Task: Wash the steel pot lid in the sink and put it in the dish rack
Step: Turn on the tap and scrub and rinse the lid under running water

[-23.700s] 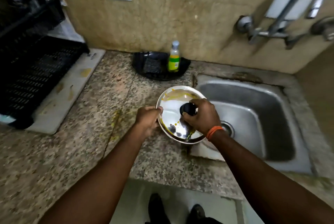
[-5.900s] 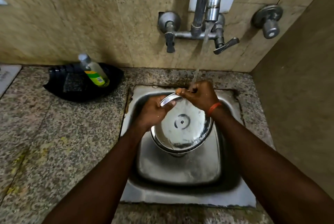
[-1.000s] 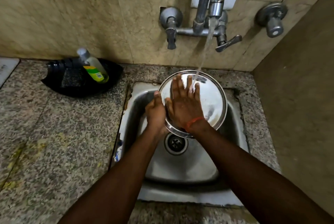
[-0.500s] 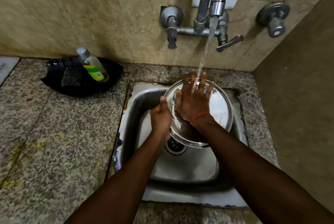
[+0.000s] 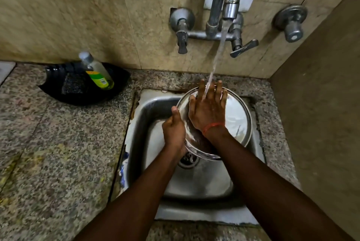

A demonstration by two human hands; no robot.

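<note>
1. Speckled granite makes up the counter [image 5: 58, 153], whose near edge is cut off by the bottom of the frame; yellowish smears mark its left part.
2. The steel sink [image 5: 194, 182] is set into the counter's right end; its drain [image 5: 188, 160] is half covered by the left wrist and the lid's lower rim.
3. The left hand [image 5: 174, 131] grips the left rim of the steel pot lid [image 5: 233, 120], thumb up along the edge; its fingers are curled behind the lid and hidden, so their exact hold cannot be made out.
4. The lid is held tilted above the sink basin, its shiny face toward the camera. Which face this is cannot be told.
5. The right hand [image 5: 208, 112] lies flat on the lid, fingers [image 5: 201, 89] slightly spread and straight, an orange band [image 5: 213, 126] at the wrist.
6. Water [image 5: 218, 55] from the tap [image 5: 230, 1] falls onto those fingers.
7. At the counter's far edge, a black tray [image 5: 58, 88] holds a blurred soap bottle [image 5: 98, 75] and a dark scrubber [image 5: 73, 86].
</note>
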